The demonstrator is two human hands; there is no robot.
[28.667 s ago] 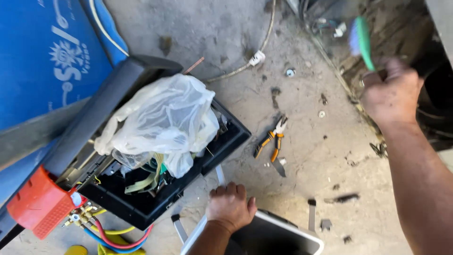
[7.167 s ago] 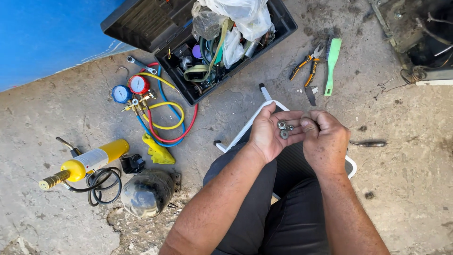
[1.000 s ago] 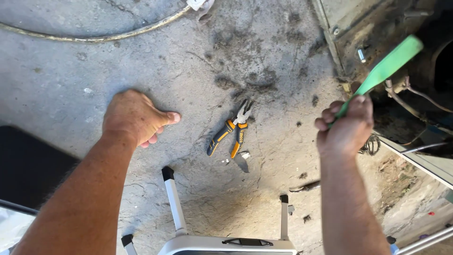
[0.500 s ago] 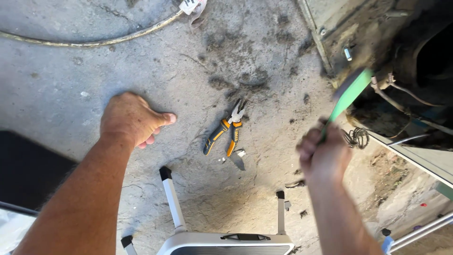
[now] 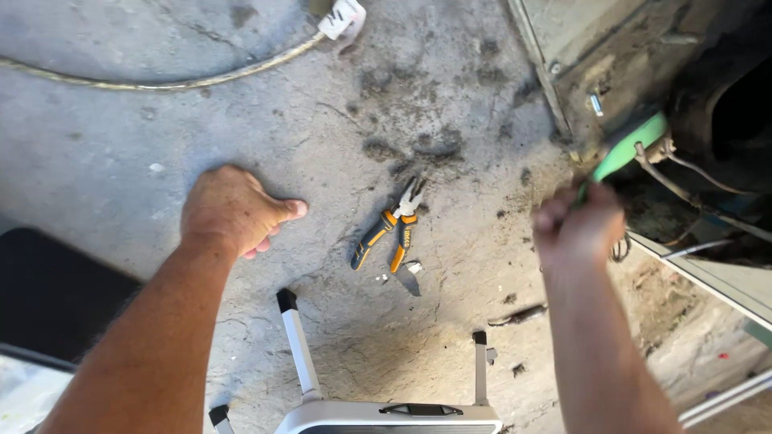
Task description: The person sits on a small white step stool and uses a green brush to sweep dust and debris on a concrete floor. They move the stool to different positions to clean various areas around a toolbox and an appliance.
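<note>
Since half a second ago, the right hand [image 5: 577, 229] has lifted toward the open machine housing [image 5: 643, 72], its fingers clamped around a green-handled tool [image 5: 629, 151] whose tip reaches the wiring there. On the concrete floor [image 5: 241, 96], the left hand [image 5: 233, 210] rests palm down, fingers loosely spread, holding nothing. Orange-and-black pliers [image 5: 390, 229] lie between both hands, untouched.

Bright daylight on the concrete floor [image 5: 241, 96]; the pliers [image 5: 390, 229] cast a short, hard shadow to the lower right. The right hand [image 5: 577, 229] and green tool [image 5: 631, 149] are motion-blurred. The machine cavity [image 5: 740, 120] lies in deep shade.
</note>
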